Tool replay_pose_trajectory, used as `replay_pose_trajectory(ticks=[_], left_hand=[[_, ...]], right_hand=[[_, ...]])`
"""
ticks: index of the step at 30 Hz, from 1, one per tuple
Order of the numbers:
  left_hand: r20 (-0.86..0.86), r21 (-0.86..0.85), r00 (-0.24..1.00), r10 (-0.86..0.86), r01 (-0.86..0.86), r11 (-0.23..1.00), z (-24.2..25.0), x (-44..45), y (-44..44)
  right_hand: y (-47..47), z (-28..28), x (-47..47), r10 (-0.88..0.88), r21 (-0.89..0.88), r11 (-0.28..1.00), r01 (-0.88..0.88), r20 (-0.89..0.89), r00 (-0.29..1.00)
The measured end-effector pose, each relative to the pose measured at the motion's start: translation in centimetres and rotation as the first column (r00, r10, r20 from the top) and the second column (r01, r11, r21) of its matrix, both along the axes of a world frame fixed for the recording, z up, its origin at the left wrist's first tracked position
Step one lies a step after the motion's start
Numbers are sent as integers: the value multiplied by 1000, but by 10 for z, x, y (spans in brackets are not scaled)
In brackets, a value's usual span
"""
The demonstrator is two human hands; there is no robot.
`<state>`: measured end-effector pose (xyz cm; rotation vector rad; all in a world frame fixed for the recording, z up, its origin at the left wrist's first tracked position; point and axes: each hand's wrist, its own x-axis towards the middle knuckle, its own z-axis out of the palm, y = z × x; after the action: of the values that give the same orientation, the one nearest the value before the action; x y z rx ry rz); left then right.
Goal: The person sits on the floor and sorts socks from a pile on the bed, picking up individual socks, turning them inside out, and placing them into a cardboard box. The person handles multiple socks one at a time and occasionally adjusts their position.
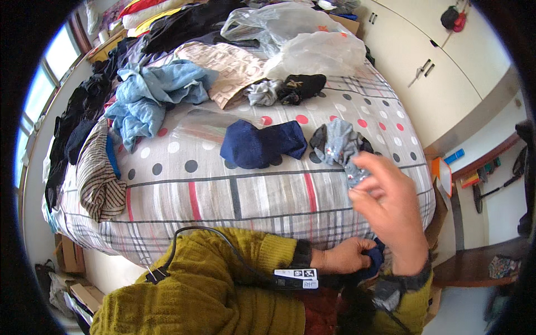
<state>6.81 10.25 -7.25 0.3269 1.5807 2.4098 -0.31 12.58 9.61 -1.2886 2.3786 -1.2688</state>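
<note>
My left hand [344, 256] is closed on a navy cloth item [374, 260] close to my body, at the bed's near edge. My right hand [391, 201] reaches over the bed, slightly blurred. Its fingertips are at the lower end of a crumpled grey-blue sock [337, 142] with small printed figures; whether they pinch it is unclear. Dark fabric shows beneath that sock. Left of it, a navy sock or folded navy cloth [261, 144] lies flat on the polka-dot and plaid bedspread [268, 197].
Farther back lie a grey and black sock bundle [299, 88], a patterned beige cloth [228, 69], clear plastic bags [316, 54] and light-blue clothing [155, 92]. Striped fabric [98, 176] and dark garments [79, 104] line the left side. A cream wardrobe [423, 46] stands right. A black cable [201, 228] crosses my sleeve.
</note>
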Motion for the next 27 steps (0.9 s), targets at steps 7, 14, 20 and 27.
replay_pose_trajectory(ticks=[7,14,20,27], left_hand=[[-218,214,976,-29,76,974,-12,24,-21],[-244,185,969,-27,73,980,-13,31,-29],[-284,111,950,130,-102,989,-1,16,-13],[216,417,930,-296,186,890,28,2,-15]], right_hand=[[-138,-41,-14,140,183,979,-92,-270,953],[-164,-74,-15,305,281,936,-214,-339,890],[-58,-37,-24,177,-109,977,-184,-68,982],[151,-37,15,-447,-563,496,662,488,750]])
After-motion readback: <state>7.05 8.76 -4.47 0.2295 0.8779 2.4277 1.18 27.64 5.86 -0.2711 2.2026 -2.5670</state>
